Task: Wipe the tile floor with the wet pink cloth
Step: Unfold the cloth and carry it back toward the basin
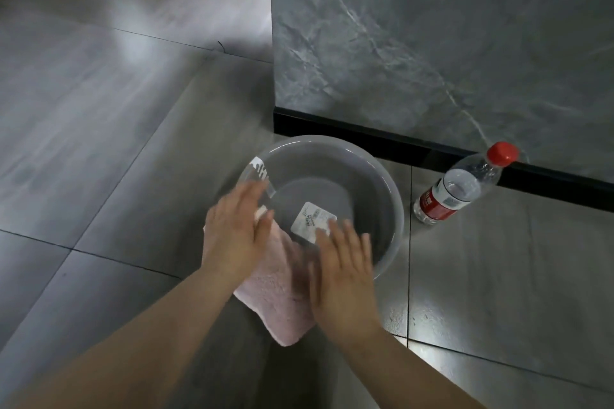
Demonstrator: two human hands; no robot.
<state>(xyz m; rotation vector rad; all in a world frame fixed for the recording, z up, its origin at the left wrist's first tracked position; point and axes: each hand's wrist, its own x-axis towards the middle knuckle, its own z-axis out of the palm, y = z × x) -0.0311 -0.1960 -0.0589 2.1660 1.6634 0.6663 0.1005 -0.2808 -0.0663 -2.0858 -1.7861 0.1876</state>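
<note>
A folded pink cloth (pixel 277 289) lies on the grey tile floor (pixel 99 176), partly tucked under the near rim of a clear plastic basin (pixel 388 196). My left hand (pixel 236 229) hovers flat over the cloth's left end, fingers apart. Over the cloth's right side and the basin's near rim is my right hand (pixel 342 276), also flat with spread fingers. Neither hand grips anything. Both hands look motion-blurred. The basin has a white label on its bottom and another on its left wall.
A clear water bottle (pixel 461 186) with a red cap and red label stands to the right of the basin. A grey marble-look wall (pixel 432 43) with a black skirting rises behind them. Open tile floor stretches left and back.
</note>
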